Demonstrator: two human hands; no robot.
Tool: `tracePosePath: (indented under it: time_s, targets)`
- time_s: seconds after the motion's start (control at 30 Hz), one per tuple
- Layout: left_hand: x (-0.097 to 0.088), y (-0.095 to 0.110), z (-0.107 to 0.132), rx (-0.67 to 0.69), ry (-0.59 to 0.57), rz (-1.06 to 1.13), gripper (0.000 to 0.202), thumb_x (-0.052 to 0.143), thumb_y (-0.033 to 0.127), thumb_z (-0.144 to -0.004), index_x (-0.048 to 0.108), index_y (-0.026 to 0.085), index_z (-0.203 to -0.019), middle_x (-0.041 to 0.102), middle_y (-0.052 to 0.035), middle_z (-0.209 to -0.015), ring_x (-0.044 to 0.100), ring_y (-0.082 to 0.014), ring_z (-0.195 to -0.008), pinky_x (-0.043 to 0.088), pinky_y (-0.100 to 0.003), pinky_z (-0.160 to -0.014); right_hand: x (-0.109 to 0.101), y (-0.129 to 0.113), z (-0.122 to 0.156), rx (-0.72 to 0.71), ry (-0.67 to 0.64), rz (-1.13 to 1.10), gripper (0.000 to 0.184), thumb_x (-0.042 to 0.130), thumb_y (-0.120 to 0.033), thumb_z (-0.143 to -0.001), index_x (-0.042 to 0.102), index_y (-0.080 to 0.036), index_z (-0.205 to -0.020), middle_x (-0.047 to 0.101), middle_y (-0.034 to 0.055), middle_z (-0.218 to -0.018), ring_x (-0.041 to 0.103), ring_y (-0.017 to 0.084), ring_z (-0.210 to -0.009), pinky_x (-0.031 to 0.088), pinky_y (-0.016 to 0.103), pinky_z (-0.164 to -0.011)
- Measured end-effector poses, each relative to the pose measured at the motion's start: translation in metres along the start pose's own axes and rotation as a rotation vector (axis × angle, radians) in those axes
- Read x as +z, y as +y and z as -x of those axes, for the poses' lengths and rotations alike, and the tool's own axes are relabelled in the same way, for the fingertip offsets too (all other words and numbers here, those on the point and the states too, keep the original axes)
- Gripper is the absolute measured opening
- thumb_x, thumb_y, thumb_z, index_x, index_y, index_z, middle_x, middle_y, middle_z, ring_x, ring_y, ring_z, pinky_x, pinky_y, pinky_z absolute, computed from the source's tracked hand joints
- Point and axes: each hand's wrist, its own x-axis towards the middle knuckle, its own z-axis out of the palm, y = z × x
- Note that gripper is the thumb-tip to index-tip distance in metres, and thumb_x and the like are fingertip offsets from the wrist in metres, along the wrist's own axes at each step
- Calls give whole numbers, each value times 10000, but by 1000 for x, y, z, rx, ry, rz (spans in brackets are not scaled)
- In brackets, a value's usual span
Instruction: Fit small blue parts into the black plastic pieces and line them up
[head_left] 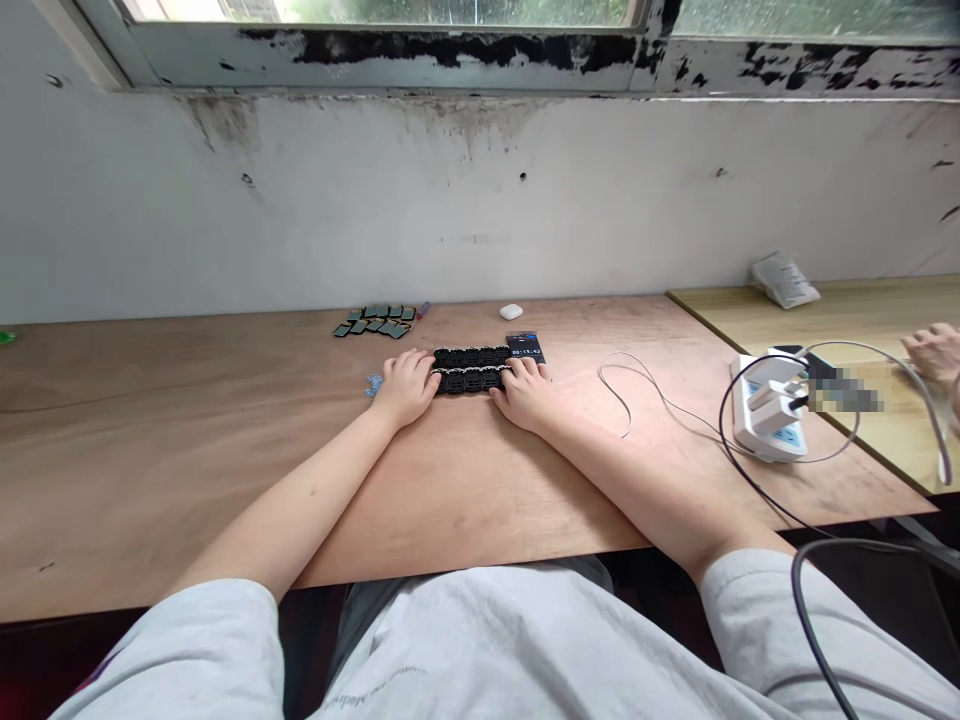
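Note:
A black tray (471,368) with two rows of small pockets lies on the brown wooden table (225,450). My left hand (406,388) grips the tray's left end with curled fingers. My right hand (525,393) grips its right end the same way. Just behind the tray's right end lies a dark phone (525,347) showing a timer. Several small green chips (377,321) lie in rows farther back on the left. A small pale blue piece (373,382) sits beside my left hand.
A white earbud case (511,312) lies near the wall. A white power strip (766,410) with plugs and looping cables (637,400) sits at the right. Another person's hand (934,352) rests on the adjoining lighter table (862,300), where a white packet (784,279) lies.

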Motion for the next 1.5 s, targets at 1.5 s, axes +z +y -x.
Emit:
tracePosePath:
  time_s: [1.5]
  targets:
    - [-13, 43, 42, 479, 64, 371, 271, 548, 220, -1037, 652, 221, -1287, 684, -118, -1317, 685, -222, -1209, 609, -393, -1015, -13, -10, 2, -468, -7, -525, 290, 550, -293, -1049, 653, -226, -1312, 648, 138, -1203, 671, 246, -1065, 615, 409, -883]
